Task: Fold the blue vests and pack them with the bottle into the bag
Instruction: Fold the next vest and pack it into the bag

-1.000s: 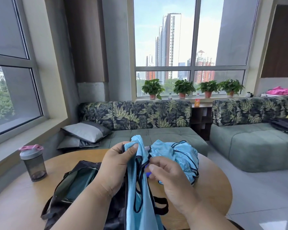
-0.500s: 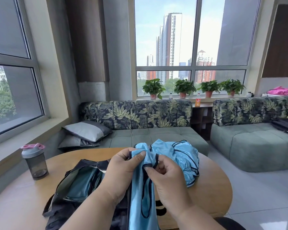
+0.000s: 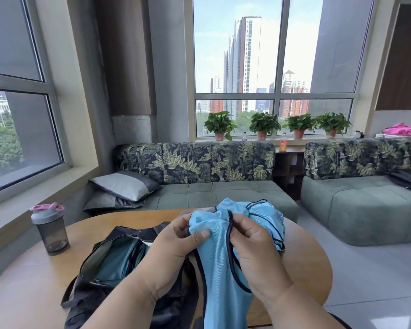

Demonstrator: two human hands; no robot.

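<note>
A light blue vest (image 3: 223, 269) with dark trim hangs in front of me above the round wooden table (image 3: 33, 281). My left hand (image 3: 176, 243) pinches its top edge from the left, and my right hand (image 3: 254, 243) grips the trim beside it. Behind my hands a pile of more blue vests (image 3: 263, 217) lies crumpled on the table. A dark bag (image 3: 109, 264) lies open to the left of the held vest, with blue fabric visible inside. The smoky grey bottle (image 3: 49, 227) with a grey and pink lid stands upright at the table's left side.
A green sofa (image 3: 218, 191) with a leaf-print back runs behind the table, with grey cushions (image 3: 126, 186) at its left end. A second sofa section (image 3: 365, 205) stands to the right. Potted plants (image 3: 263, 124) line the window sill.
My hands have drawn close together at the top of the vest and lowered slightly. The vest's top edge now bunches between them.
</note>
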